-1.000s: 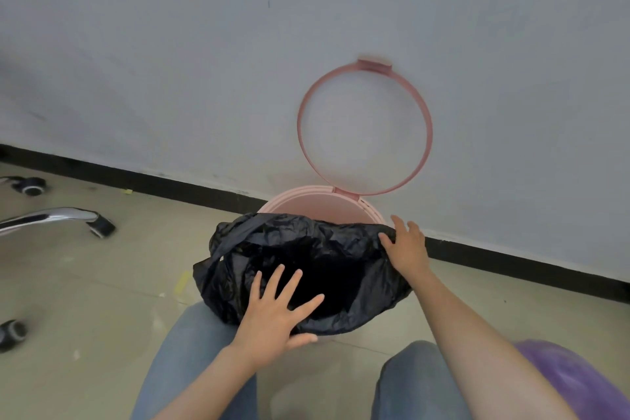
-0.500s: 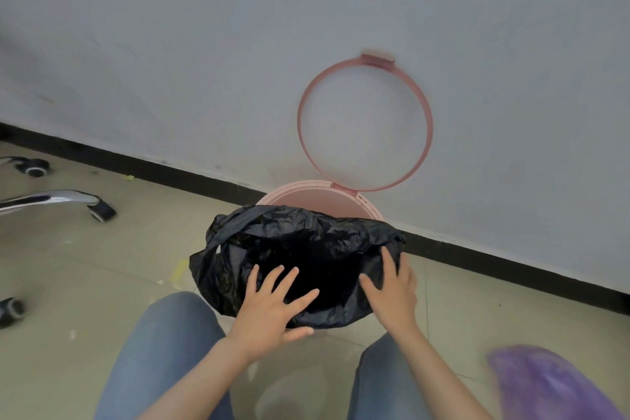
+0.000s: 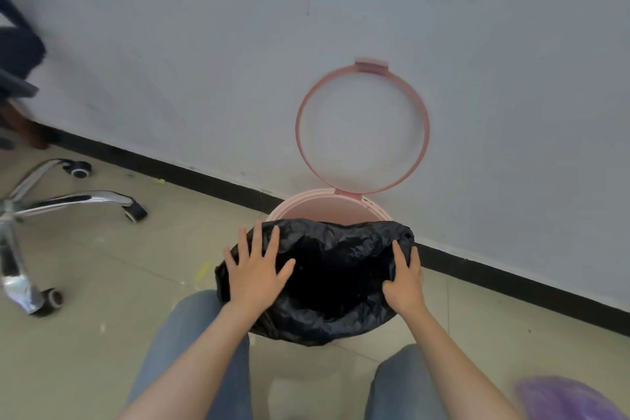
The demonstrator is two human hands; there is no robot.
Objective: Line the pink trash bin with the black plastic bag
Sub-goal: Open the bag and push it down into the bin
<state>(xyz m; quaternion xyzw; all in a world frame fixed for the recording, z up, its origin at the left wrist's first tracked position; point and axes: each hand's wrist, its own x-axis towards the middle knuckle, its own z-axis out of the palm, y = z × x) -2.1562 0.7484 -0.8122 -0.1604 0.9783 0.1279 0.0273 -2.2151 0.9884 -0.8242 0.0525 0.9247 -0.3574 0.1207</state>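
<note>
Nearest, the person's knees (image 3: 191, 351) are flanking both forearms. Since a second ago the left hand (image 3: 257, 271) has slid from the bag's near middle out to its left flank, and the right hand (image 3: 404, 280) has dropped from the far right edge to the near right side, so both are now bracketing the bag (image 3: 334, 283); judging by this, the work is shifting from opening the mouth to spreading it over the rim. The left hand is lying flat, fingers splayed wide, pressing the plastic without gripping. The right hand is curling loosely against the bag's side; whether it is pinching any film I cannot tell. Between the hands the bag is sagging open, covering the bin's near rim. Beyond the fingertips the bin's (image 3: 327, 206) far rim is showing bare pink, and its ring (image 3: 363, 126) is standing up against the wall.
</note>
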